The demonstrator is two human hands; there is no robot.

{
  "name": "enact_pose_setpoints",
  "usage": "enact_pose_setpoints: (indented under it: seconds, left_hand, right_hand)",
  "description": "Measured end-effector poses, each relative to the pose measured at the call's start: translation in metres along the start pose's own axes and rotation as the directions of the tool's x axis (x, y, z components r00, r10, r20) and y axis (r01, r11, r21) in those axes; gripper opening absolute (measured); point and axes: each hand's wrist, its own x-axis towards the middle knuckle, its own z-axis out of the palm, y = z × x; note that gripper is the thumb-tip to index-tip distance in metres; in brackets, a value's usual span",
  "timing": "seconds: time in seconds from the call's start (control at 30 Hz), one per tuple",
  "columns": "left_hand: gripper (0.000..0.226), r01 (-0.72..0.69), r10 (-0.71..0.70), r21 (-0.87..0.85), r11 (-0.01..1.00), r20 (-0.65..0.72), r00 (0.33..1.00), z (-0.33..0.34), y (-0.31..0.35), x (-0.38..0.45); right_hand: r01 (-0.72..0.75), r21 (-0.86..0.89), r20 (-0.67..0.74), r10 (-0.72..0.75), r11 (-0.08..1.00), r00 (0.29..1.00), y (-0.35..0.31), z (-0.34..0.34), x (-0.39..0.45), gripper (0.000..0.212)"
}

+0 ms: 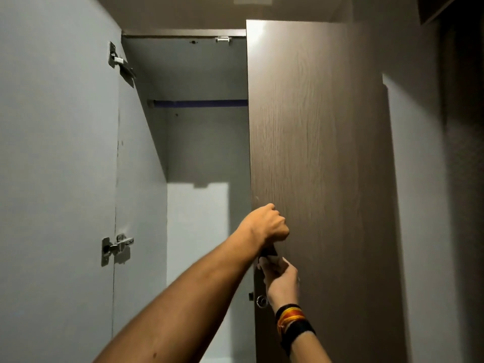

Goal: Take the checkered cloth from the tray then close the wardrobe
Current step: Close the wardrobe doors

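The wardrobe's brown wood-grain right door [314, 140] stands in front of me, its left edge toward the open interior. My left hand [268, 222] is closed in a fist around the top of a dark handle [269, 251] on that edge. Just below, my right hand [281, 276], with coloured bands on its wrist, grips the lower end of the same handle. The left door [57, 166] is swung wide open, showing its grey inner face. Neither the checkered cloth nor the tray is in view.
Inside the wardrobe a hanging rod [199, 103] runs across near the top. Two metal hinges [115, 248] hold the open left door. A round lock [262, 301] sits under the handle. A pale wall [424, 205] lies to the right.
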Motion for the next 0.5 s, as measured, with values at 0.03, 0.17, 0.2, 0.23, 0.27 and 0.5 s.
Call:
enact_pose_setpoints:
  seconds: [0.03,0.17,0.2,0.23,0.27,0.5]
  left_hand:
    - [0.011,0.0,0.0,0.001,1.0,-0.002,1.0,0.004,0.0,0.003]
    - [0.013,-0.012,0.013,0.013,1.0,-0.004,1.0,0.015,-0.005,0.011]
    - [0.013,-0.023,0.023,0.014,1.0,-0.008,1.0,0.015,-0.006,0.012]
    - [0.012,-0.022,0.022,0.012,1.0,-0.016,1.0,0.018,-0.007,0.01]
    - [0.013,-0.023,0.023,0.009,1.0,-0.023,0.999,0.018,-0.007,0.009]
    - [0.041,0.164,-0.205,-0.169,0.972,-0.266,0.942,0.036,0.019,-0.035]
  right_hand:
    - [0.008,-0.009,0.015,-0.008,1.0,1.0,0.002,0.001,0.003,0.026]
    - [0.062,-0.087,0.0,-0.062,0.994,0.998,0.009,0.007,0.016,0.026]
    - [0.095,-0.118,0.003,-0.095,0.989,0.995,0.011,0.006,0.015,0.029]
    - [0.128,-0.145,0.018,-0.127,0.981,0.992,0.012,0.007,0.015,0.034]
    - [0.148,-0.159,0.026,-0.146,0.976,0.989,0.012,0.006,0.016,0.04]
    - [0.341,-0.395,0.102,-0.328,0.853,0.939,-0.016,-0.019,0.001,0.018]
